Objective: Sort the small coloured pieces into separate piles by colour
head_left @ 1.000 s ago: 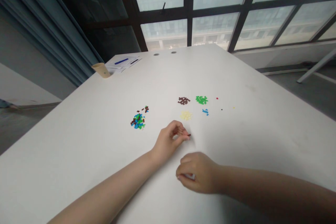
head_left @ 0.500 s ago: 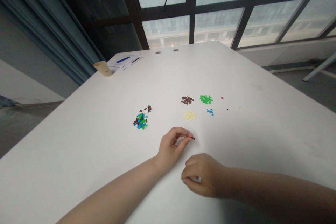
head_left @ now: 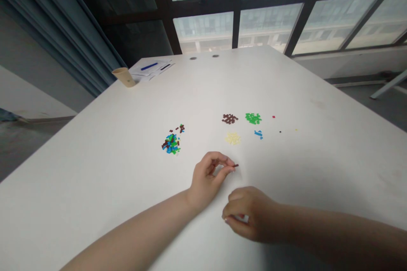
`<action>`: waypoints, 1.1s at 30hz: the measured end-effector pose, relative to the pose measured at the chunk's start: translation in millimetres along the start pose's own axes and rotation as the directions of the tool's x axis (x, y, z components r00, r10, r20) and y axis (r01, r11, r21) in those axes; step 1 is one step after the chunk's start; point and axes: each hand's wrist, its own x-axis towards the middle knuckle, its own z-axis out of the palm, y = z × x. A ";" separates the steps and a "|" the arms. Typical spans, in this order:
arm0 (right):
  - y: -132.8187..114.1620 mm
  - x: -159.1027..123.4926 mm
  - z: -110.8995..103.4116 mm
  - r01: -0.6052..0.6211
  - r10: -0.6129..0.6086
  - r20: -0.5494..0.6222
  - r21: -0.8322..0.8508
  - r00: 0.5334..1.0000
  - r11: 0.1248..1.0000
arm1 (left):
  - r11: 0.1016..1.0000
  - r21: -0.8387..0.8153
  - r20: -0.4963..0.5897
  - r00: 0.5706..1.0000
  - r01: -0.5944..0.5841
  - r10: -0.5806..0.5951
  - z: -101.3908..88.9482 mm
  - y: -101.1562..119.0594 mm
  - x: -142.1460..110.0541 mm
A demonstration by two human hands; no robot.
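Between thumb and fingers, my left hand (head_left: 211, 178) pinches a small dark brown brick (head_left: 235, 165), whose end sticks out to the right. My right hand (head_left: 249, 214) is closed just below and to the right of it, thumb against the curled fingers. A bit of red shows in the gap of that hand, but I cannot make out what it holds. Ahead of the left hand lie a pale yellow pile of small pieces (head_left: 233, 138), a brown pile (head_left: 229, 119), a green pile (head_left: 253, 118) and several blue pieces (head_left: 258, 134).
A mixed pile of brown, green and blue pieces (head_left: 171, 144) lies to the left on the white table (head_left: 111, 169). Single red (head_left: 273, 117), black (head_left: 280, 131) and yellow (head_left: 296, 129) pieces lie far right. A paper cup (head_left: 124, 77) stands near papers with a blue pen (head_left: 149, 66).
The view has shifted slightly. The brown brick in my left fingers now points out more level. My right hand has moved slightly and remains closed.
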 end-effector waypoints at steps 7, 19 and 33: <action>3.7 -0.5 -15.2 -0.190 0.192 -0.289 0.037 0.938 0.981 | 1.000 -0.005 -0.019 1.000 0.011 -0.011 0.0 -0.2 0.6; 11.8 4.0 -40.8 -0.228 0.201 -0.600 0.031 0.774 0.973 | 0.999 0.043 0.034 0.999 0.003 -0.005 0.4 -0.4 1.3; 93.7 77.5 -99.6 -0.776 0.649 -0.429 -0.278 0.628 0.566 | 0.738 0.273 0.792 0.579 -0.617 0.191 -2.4 8.0 4.1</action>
